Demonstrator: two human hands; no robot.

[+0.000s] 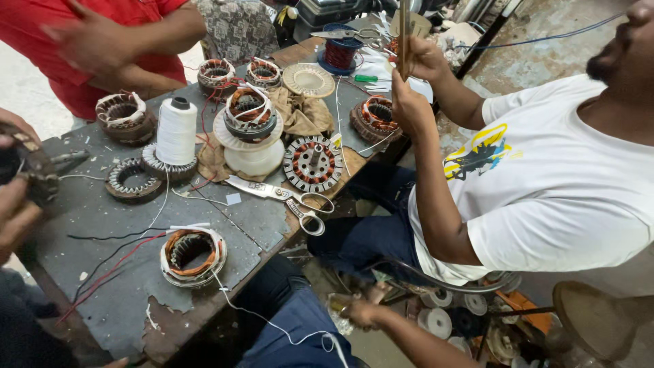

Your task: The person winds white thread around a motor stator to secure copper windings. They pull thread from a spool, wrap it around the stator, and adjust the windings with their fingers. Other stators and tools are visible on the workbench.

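Observation:
My right hand hangs low beside my blue-trousered leg, under the table edge. It is blurred, its fingers curled near small things on the floor; a grip is unclear. Only a sliver of my left hand shows at the bottom edge by the table corner. Nearest me on the worn grey table lies a copper-wound stator. A white thread trails from it over my leg. Red and black wires run off to its left.
Large scissors, a white thread spool, a round rotor plate and several wound stators crowd the table. A seated person in a white shirt holds a thin strip upright. Another person's hands hold a dark stator. A red-shirted person stands behind.

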